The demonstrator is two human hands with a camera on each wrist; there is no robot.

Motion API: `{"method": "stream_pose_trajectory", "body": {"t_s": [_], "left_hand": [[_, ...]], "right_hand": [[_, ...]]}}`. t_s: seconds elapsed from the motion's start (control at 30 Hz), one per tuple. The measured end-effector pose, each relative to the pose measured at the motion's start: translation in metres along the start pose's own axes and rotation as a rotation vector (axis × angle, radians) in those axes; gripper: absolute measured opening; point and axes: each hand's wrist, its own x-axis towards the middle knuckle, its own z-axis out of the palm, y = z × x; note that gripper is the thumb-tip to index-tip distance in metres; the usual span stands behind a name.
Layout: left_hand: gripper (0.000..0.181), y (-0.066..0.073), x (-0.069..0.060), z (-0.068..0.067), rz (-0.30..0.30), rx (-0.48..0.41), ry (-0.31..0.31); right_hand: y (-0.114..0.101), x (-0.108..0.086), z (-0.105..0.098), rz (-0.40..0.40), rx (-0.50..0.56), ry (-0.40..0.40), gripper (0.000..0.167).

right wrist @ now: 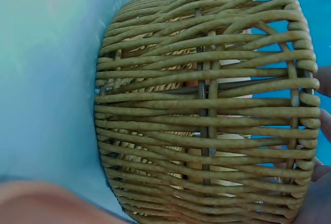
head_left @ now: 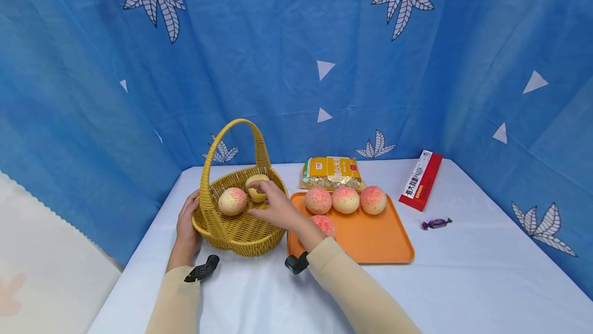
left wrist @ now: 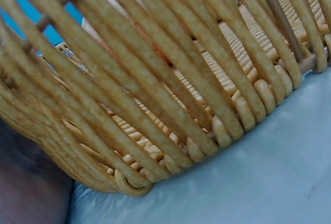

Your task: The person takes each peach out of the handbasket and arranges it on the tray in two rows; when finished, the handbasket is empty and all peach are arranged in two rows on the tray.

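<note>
A woven wicker basket [head_left: 257, 247] with a tall arched handle stands on the table's left part. Two peaches lie inside: a pink-speckled peach [head_left: 232, 201] on the left and a yellowish peach [head_left: 255, 193] toward the back right. My left hand [head_left: 186, 225] rests against the basket's left outer side, fingertips at its rim; its thumb is hidden. Over the basket's right side reaches my right hand [head_left: 277, 208], fingers across the yellowish peach, thumb apart below it. Wickerwork fills most of the left wrist view and the right wrist view.
Right of the basket lies an orange tray [head_left: 375, 249] bearing several peaches [head_left: 345, 200]. Behind it is a yellow grain bag [head_left: 331, 172]. A red-and-white pasta packet [head_left: 421, 180] and a purple wrapped candy [head_left: 436, 224] lie farther right. Blue curtains [head_left: 296, 66] surround the table.
</note>
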Motion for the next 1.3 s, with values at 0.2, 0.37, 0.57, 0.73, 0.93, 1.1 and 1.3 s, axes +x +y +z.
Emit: {"method": "stream_pose_trajectory", "body": {"t_s": [0.2,0.37,0.57,0.73,0.93,1.1,1.3], "left_hand": [[0.043,0.000,0.000,-0.001,0.002,0.010,0.007],[0.044,0.000,-0.001,-0.001,0.002,0.017,0.014],[0.043,-0.001,-0.001,-0.002,0.015,0.004,0.009],[0.043,-0.002,0.000,-0.002,0.012,-0.004,0.007],[0.043,-0.001,0.001,-0.001,0.017,-0.010,0.001],[0.042,-0.001,0.001,0.000,0.025,-0.015,0.007],[0.042,-0.001,0.000,0.000,0.004,-0.030,0.004]], "right_hand": [[0.001,0.010,0.002,0.015,0.042,-0.015,0.062],[0.003,0.018,0.004,0.025,0.063,-0.010,0.061],[0.002,0.024,0.008,0.038,0.025,-0.042,0.062],[0.003,0.030,0.012,0.047,0.021,-0.064,0.062],[0.007,0.037,0.018,0.085,0.069,-0.078,0.065],[0.008,0.042,0.021,0.078,0.072,-0.087,0.067],[0.011,0.047,0.028,0.052,-0.028,-0.108,0.071]]}}
